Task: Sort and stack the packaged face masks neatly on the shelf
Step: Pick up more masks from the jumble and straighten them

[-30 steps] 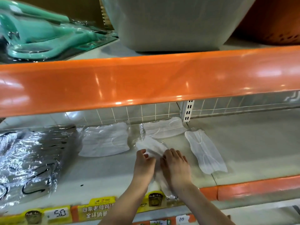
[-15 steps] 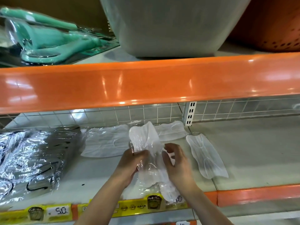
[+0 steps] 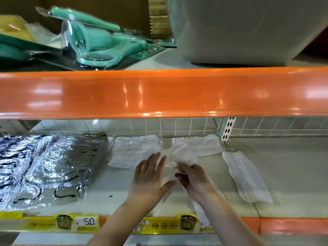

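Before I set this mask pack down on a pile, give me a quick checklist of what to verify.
1. Right hand grips the held pack: ok.
2. Left hand free to steady it, fingers spread: ok.
3. Left pile within reach: ok.
4. Back pile squared up: not ok, it lies askew.
5. Loose pack on the right sorted: not ok, it lies alone, slanted.
6. Held pack matches either pile: cannot tell, blurred.
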`<control>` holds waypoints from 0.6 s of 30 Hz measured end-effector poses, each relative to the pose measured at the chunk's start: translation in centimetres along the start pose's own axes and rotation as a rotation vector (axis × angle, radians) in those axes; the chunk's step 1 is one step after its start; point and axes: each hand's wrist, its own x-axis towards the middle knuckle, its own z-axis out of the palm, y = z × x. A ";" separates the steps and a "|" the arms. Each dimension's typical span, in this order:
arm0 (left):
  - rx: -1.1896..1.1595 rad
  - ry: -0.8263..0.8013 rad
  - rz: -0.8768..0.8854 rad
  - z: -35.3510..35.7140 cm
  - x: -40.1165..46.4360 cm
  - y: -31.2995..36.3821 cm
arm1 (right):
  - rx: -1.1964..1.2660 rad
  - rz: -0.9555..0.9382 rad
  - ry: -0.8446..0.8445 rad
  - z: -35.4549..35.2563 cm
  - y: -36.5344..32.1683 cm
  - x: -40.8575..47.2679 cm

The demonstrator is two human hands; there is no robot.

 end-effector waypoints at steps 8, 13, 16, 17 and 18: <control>-0.112 -0.044 0.016 0.5 -0.3 -4.8 | -0.394 -0.133 0.146 2.7 2.4 1.5; -0.082 -0.164 -0.023 0.8 0.7 -8.9 | -0.825 -0.437 0.314 3.6 2.3 1.3; -0.063 -0.239 0.006 1.1 1.1 -10.8 | -1.114 -0.549 0.191 4.2 2.6 1.2; -0.058 -0.276 -0.006 1.1 1.1 -11.2 | -1.190 -0.565 0.140 4.5 2.7 1.4; -0.057 -0.291 -0.013 1.3 1.1 -11.7 | -1.269 -0.576 0.088 4.8 3.1 1.7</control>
